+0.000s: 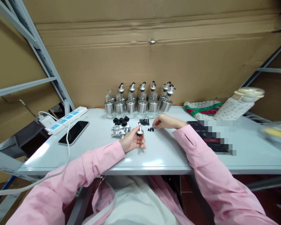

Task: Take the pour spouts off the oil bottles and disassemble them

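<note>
My left hand (132,142) is closed around a small silver pourer spout (140,129), holding it upright just above the white table (168,153). My right hand (162,121) rests on the table with its fingertips pinched at a cluster of small black caps (150,129). More black parts (144,122) lie just behind them. Left of my left hand lies a pile of silver spouts (120,130) with black round rings (120,120) behind it. Several glass bottles with steel bases (135,104) stand in a row at the back, some fitted with spouts.
A black phone (74,132) and a white power strip (63,119) with a cable lie at the left. A dark device (207,135), a patterned cloth (202,108) and a dotted bottle (239,104) sit at the right. Cardboard lines the wall behind.
</note>
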`<state>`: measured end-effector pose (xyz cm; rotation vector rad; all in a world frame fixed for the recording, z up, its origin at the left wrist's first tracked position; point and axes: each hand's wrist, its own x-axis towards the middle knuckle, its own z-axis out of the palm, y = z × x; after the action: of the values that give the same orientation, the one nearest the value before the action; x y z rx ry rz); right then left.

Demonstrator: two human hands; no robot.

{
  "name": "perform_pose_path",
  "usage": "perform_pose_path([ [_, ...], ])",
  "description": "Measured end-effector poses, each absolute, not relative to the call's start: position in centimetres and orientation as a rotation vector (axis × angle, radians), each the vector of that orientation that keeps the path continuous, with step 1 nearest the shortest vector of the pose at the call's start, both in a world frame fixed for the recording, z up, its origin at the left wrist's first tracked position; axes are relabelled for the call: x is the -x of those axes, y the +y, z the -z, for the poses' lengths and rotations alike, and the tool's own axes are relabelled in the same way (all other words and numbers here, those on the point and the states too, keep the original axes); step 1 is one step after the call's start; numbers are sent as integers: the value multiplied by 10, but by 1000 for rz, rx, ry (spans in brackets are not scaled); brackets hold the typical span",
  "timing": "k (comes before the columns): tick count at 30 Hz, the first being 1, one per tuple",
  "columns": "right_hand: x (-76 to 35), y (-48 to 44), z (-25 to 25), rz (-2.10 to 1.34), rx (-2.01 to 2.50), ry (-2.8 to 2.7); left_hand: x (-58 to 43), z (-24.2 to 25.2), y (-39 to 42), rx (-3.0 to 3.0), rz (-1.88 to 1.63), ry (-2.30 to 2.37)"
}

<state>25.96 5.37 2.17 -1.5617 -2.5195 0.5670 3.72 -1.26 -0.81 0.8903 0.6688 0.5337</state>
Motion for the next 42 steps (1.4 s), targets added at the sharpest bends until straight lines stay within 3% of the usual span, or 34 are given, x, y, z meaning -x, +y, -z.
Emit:
perform_pose_path([
  [11, -259, 50, -21, -810, 1433, -2545, -37, 8, -13, -908, -532, 660],
  [17, -262, 57, -16, -644, 1424, -2495, -38, 8, -12, -908, -527, 662],
  [24, -261, 60, -10, -816, 1358, -2519, -37, 7, -13, -911, -531, 663],
  [35, -258, 51, -20, -674, 1494, -2444, -38, 8, -13, -901, -531, 673],
  [42, -258, 49, -22, -840, 1464, -2512, -38, 6, -14, -894, -533, 682],
])
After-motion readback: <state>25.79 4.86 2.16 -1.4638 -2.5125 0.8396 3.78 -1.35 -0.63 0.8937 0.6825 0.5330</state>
